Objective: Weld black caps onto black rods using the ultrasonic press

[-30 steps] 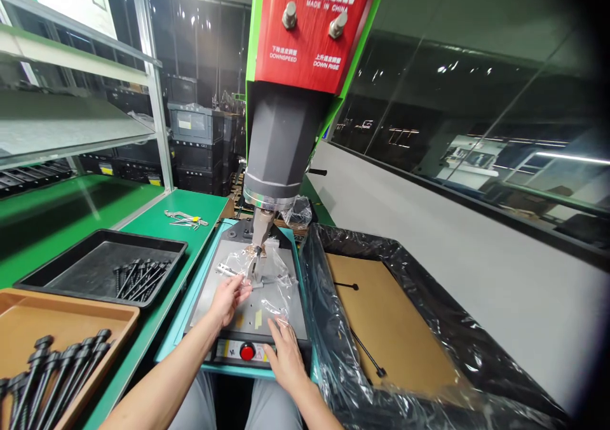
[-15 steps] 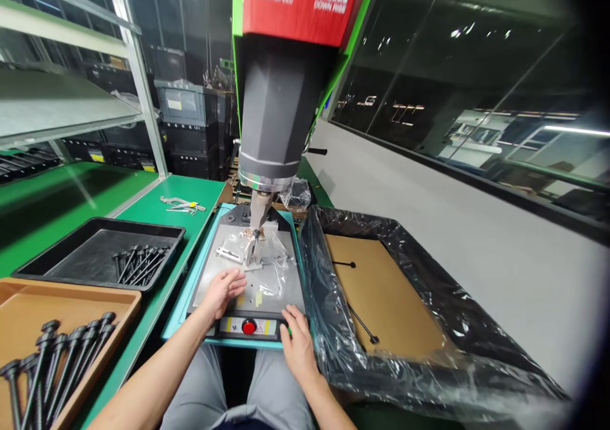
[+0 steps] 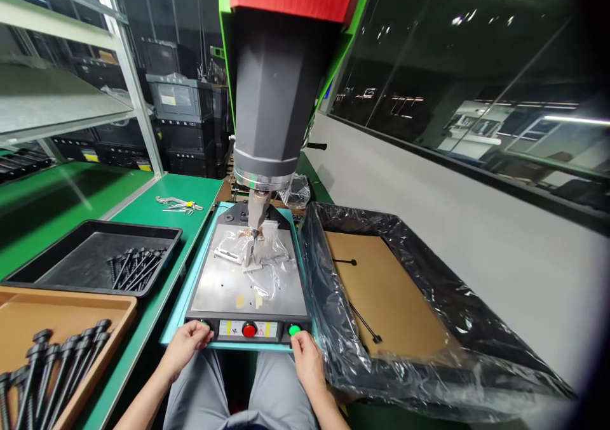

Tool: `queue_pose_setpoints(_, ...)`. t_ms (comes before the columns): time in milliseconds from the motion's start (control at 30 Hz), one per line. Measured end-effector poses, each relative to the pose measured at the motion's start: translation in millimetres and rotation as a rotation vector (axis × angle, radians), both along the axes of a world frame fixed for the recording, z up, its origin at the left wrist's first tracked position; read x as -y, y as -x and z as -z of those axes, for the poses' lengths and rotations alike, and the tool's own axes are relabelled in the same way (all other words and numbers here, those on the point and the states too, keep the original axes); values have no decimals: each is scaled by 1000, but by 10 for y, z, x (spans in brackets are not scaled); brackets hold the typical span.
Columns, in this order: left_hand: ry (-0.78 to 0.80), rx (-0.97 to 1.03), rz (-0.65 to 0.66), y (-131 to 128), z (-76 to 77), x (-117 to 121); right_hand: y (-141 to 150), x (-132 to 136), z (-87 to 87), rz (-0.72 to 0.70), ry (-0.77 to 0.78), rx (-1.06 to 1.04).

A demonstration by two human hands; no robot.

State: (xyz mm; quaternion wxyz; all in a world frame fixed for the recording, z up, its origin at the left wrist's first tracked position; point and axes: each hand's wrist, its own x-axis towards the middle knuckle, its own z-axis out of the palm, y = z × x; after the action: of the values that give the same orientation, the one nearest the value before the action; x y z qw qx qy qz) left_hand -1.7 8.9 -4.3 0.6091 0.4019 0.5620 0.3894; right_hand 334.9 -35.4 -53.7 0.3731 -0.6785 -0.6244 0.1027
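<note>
My left hand point(image 3: 187, 346) lies at the front left corner of the machine base, its fingers curled together by a mostly covered green button point(image 3: 204, 323). At the front right, my right hand point(image 3: 307, 361) is closed too, its fingertips beside the other green button point(image 3: 294, 330); whether they press it I cannot tell. A red button point(image 3: 249, 330) sits between the hands. Behind them, the metal work plate point(image 3: 216, 296) carries a small fixture point(image 3: 250, 262) wrapped in clear plastic film point(image 3: 274, 246). The machine's grey head point(image 3: 269, 100) stands above it, its tip down at the fixture.
On the left are a black tray point(image 3: 71, 239) of thin black bolt-like parts point(image 3: 138, 268) and an orange tray point(image 3: 121, 309) of larger ones point(image 3: 61, 366). Pliers point(image 3: 176, 202) lie behind. To the right, a plastic-lined box point(image 3: 333, 347) holds cardboard point(image 3: 395, 290) with two black rods point(image 3: 365, 322).
My left hand has moved from above the work plate down and left to the base's front corner. My right hand has shifted slightly down, uncovering the right green button.
</note>
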Motion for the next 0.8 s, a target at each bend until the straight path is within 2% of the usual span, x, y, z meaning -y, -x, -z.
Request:
queue_pose_setpoints(133,35,-41,-12,10,13,-41,5,-16,8,6,-14,4)
queue_pose_setpoints(233,83,-79,29,27,-28,-42,22,-30,22,37,-12,4)
queue_pose_setpoints(400,24,-104,69,17,-125,12,12,-17,-11,32,61,-34)
queue_pose_setpoints(600,17,-158,190,53,-182,258,71,114,-195,-53,218,-205)
queue_pose_setpoints(800,-4,-143,269,-51,-200,440,350,161,-485,-187,304,-382)
